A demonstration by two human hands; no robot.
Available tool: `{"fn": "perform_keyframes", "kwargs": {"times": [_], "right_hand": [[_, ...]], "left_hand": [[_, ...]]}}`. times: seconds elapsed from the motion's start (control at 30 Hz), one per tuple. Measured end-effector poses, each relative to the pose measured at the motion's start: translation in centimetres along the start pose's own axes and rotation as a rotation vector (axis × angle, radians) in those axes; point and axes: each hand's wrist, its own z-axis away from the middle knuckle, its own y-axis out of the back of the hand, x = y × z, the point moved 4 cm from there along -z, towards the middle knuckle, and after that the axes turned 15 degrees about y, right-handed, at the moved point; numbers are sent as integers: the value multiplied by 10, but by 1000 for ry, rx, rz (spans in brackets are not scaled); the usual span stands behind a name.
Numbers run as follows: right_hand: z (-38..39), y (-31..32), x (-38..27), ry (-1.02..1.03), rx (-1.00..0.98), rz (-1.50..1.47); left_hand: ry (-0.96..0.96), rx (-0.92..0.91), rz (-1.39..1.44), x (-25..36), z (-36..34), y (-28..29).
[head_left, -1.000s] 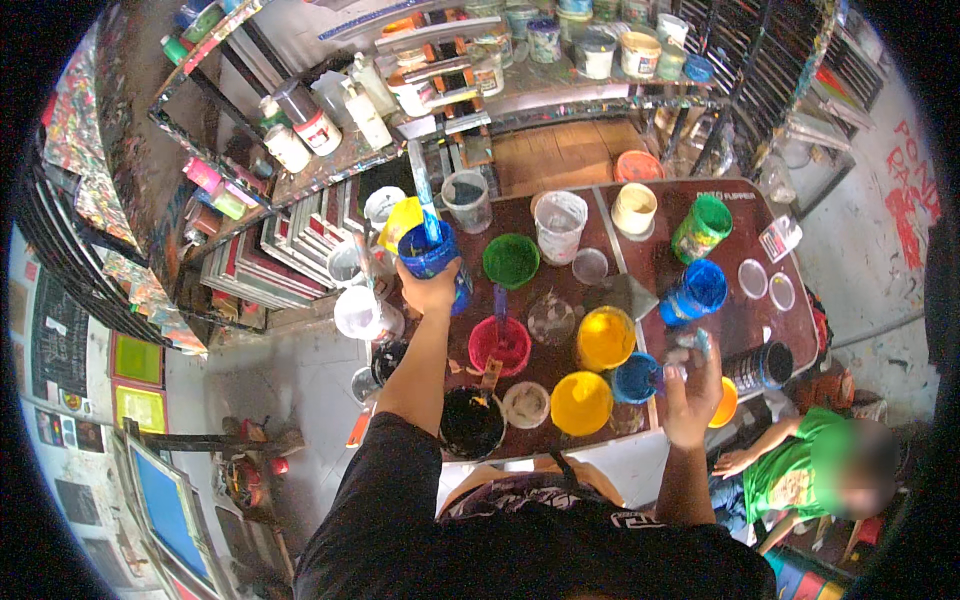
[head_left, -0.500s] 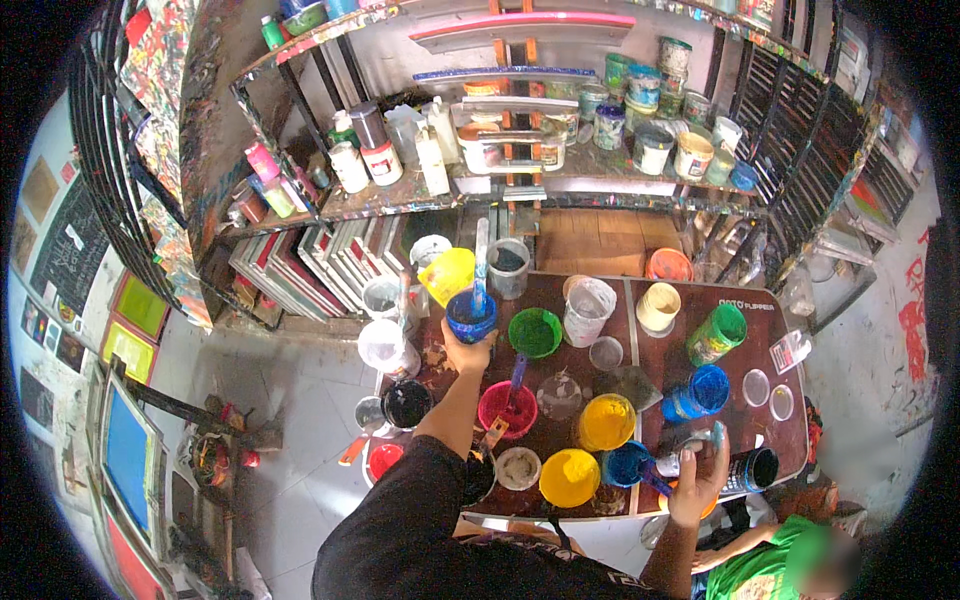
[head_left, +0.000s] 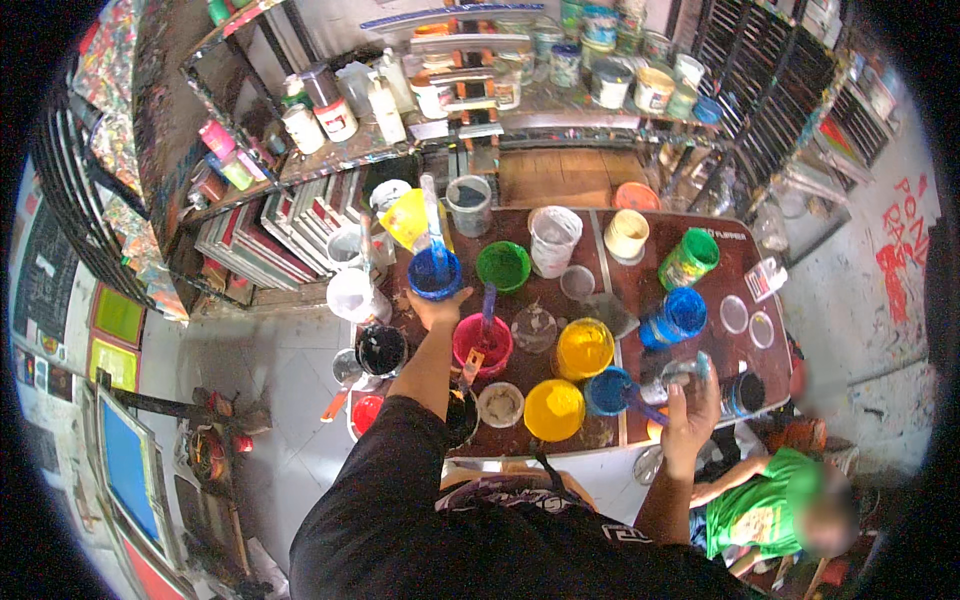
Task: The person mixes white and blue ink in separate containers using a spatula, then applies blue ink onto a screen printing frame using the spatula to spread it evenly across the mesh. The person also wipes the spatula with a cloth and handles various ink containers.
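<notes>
My left hand (head_left: 438,309) reaches over the table's far left part. Its fingers wrap the near side of a pot of blue paint (head_left: 431,284), with a paint-smeared pale spatula (head_left: 430,205) standing in it. Just beyond are a yellow tub (head_left: 402,222) and a grey tub (head_left: 469,213); a green paint pot (head_left: 503,267) stands to the right. My right hand (head_left: 688,418) is raised over the right near side, thumb and fingers apart, bluish paint on a fingertip. Beside it stands a blue paint pot (head_left: 605,391) with a purple handle (head_left: 645,407) sticking out.
Pots of magenta (head_left: 482,345), yellow (head_left: 554,411) and black paint (head_left: 381,350) crowd the brown table (head_left: 640,240). A blue jar (head_left: 673,319) and a green jar (head_left: 689,260) lie tilted. Paint-stained shelves (head_left: 350,150) run behind. A person in green (head_left: 765,500) is at lower right.
The whole view has shifted, so the table appears higher. Against the neighbouring pots, my left hand and the blue paint pot have come slightly nearer. My right hand stays raised in about the same place.
</notes>
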Motion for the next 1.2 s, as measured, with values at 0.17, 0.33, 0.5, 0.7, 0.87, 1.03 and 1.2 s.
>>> {"fn": "perform_keyframes", "kwargs": {"times": [0.17, 0.33, 0.5, 0.7, 0.87, 1.03, 1.2], "right_hand": [[6, 2, -6, -17, 6, 22], [-2, -18, 1, 34, -53, -37], [0, -32, 6, 88, -123, 11], [27, -46, 25, -88, -260, -29], [44, -46, 38, -190, -359, 21], [49, -65, 35, -211, -403, 92], [48, -92, 23, -23, -511, 260]], "left_hand": [[372, -104, -92, -8, -5, -13], [-270, -431, -1412, -53, -136, -27], [329, -749, -157, 4, -94, 34], [169, -693, 650, 86, 54, 189], [208, -648, 724, 28, 46, 270], [367, -644, 809, -25, 31, 283], [339, -723, 846, -34, 26, 287]]}}
